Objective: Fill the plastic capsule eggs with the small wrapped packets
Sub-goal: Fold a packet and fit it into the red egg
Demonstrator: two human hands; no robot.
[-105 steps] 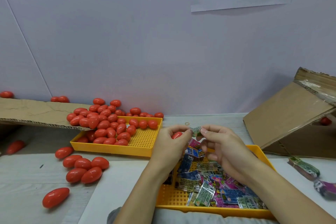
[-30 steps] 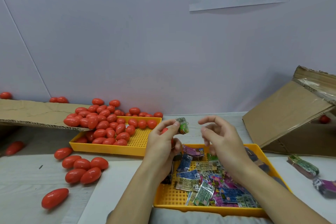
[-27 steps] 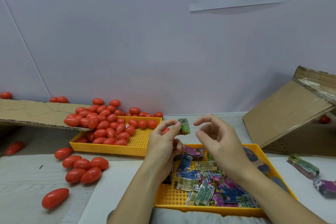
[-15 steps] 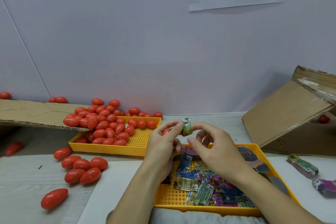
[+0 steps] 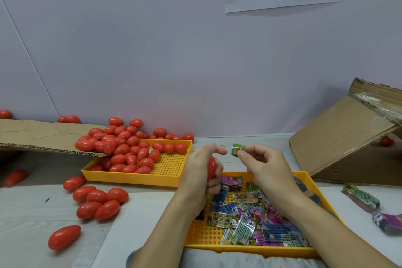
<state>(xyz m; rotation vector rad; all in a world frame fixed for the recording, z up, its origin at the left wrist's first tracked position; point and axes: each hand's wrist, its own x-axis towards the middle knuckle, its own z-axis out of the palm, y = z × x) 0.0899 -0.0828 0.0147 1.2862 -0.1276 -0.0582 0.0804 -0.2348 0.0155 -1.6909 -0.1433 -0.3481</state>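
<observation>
My left hand (image 5: 201,172) curls round a red capsule egg (image 5: 211,167), held above the near yellow tray (image 5: 239,248). My right hand (image 5: 263,167) pinches a small folded green packet (image 5: 237,149) between thumb and forefinger, just right of my left fingertips and apart from them. Several wrapped packets (image 5: 250,222) in green, blue and purple lie in the near tray under both hands. A second yellow tray (image 5: 169,172) at the back left holds several red eggs (image 5: 128,150).
Loose red eggs (image 5: 97,201) lie on the table at the left. A cardboard flap (image 5: 41,136) slopes over the far tray. A tilted cardboard box (image 5: 352,137) stands at the right, with two packet bundles (image 5: 361,197) in front of it.
The green packet has passed from my left fingertips to my right thumb and forefinger. My left hand has lowered a little, and the red egg in it shows more.
</observation>
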